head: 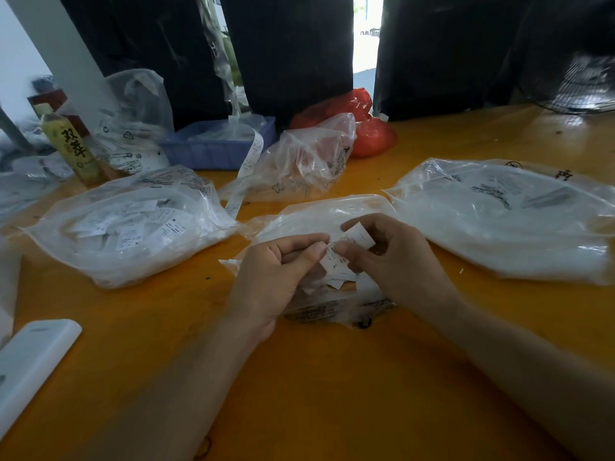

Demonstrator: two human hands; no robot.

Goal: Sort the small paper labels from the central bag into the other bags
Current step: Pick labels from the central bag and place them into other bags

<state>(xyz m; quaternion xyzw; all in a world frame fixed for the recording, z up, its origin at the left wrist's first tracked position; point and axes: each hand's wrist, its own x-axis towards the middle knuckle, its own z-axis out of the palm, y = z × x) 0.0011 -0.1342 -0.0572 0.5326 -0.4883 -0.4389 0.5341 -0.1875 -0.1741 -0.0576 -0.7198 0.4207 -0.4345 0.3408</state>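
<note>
- The central bag (319, 214) lay on the orange table (332, 377), directly in front of the person, its mouth towards the near edge so both hands could work over it.
- Loose paper labels (339, 277) sat in that mouth, between and partly under the two hands.
- The left hand (276, 277) had its fingers curled, and thumb and forefinger pinched the left end of a small label (334, 259), probably to steady it for reading.
- The right hand (396, 261) pinched the same label from the right and also held a second white slip (361, 235) between its upper fingers; my guess is that it was peeling one label from another.
- A full bag on the left (133, 227) and a full bag on the right (499, 221) flanked the central one, each within easy reach, likely as destinations for sorted sizes.
- A crumpled clear bag (306, 161) stood farther back, with a red bag (366, 128) behind it.
- A long strip of labels (248, 168) trailed from the blue tray (216, 151) at the far left, beside a bottle (71, 148).
</note>
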